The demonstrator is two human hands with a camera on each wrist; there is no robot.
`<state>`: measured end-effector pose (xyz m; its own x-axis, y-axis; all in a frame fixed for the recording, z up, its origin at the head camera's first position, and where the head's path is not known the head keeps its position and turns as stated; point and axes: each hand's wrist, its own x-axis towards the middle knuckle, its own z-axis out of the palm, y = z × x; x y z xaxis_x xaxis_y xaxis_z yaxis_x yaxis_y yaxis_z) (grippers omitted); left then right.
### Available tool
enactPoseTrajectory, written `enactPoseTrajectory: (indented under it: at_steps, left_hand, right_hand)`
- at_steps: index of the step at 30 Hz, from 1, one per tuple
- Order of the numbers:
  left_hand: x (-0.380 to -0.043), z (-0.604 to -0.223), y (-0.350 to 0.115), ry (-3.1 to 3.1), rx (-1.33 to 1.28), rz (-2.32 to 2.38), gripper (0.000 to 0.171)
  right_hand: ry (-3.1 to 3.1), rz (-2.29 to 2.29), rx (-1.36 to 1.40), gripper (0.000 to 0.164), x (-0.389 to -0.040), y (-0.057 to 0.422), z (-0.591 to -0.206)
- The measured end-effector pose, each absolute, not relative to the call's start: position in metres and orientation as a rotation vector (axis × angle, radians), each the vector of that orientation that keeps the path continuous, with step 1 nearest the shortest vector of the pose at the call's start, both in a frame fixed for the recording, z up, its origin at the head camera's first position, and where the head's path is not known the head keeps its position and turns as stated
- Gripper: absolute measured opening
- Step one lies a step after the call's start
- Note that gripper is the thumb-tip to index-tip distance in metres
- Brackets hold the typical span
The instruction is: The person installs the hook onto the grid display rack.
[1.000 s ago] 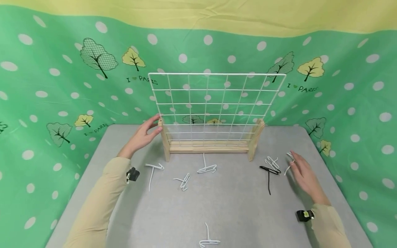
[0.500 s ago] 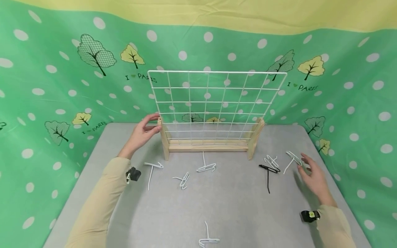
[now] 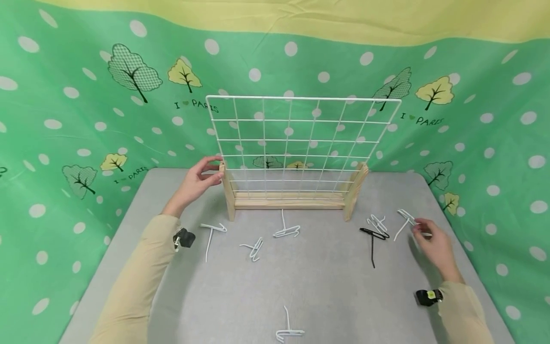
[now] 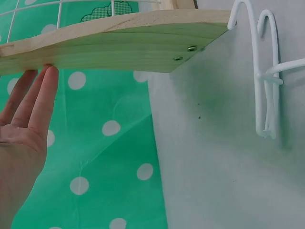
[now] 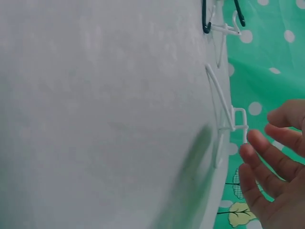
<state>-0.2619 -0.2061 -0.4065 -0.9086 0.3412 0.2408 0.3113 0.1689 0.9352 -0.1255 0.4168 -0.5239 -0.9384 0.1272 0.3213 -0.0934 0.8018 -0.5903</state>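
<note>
A white wire grid panel (image 3: 301,140) stands upright in a wooden base (image 3: 288,204). My left hand (image 3: 195,181) touches the outer side of the left wooden post (image 4: 128,45), its fingers straight. On the right, my right hand (image 3: 438,246) is at the end of a white wire display hook (image 3: 405,220) lying on the table. In the right wrist view, the thumb and fingers (image 5: 274,167) are spread apart beside that hook (image 5: 233,119); whether a fingertip touches it, I cannot tell. Left of it lie another white hook (image 3: 377,223) and a black hook (image 3: 374,234), close together.
More white hooks lie about the grey table (image 3: 326,282): one at left (image 3: 213,229), one left of centre (image 3: 255,249), one before the base (image 3: 285,232), one at the front edge (image 3: 290,331). A green dotted cloth (image 3: 507,167) hangs around the table.
My right hand drew back right from the white hook, which now shows fully, then its fingers came nearer the hook's end again. The left hand stays at the post.
</note>
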Motion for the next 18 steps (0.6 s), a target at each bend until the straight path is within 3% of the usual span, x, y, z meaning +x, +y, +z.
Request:
enactPoseTrajectory:
  at_steps: [8, 18]
  left_hand:
    - [-0.261, -0.407, -0.206, 2.376, 0.659, 1.901, 0.045]
    - [-0.266, -0.412, -0.207, 2.341, 0.642, 1.923, 0.045]
  right_hand:
    - [-2.722, 0.933, -0.221, 0.025, -0.13, 0.411, -0.531]
    - [-2.686, 1.181, -0.567, 0.038, -0.142, 0.403, -0.535]
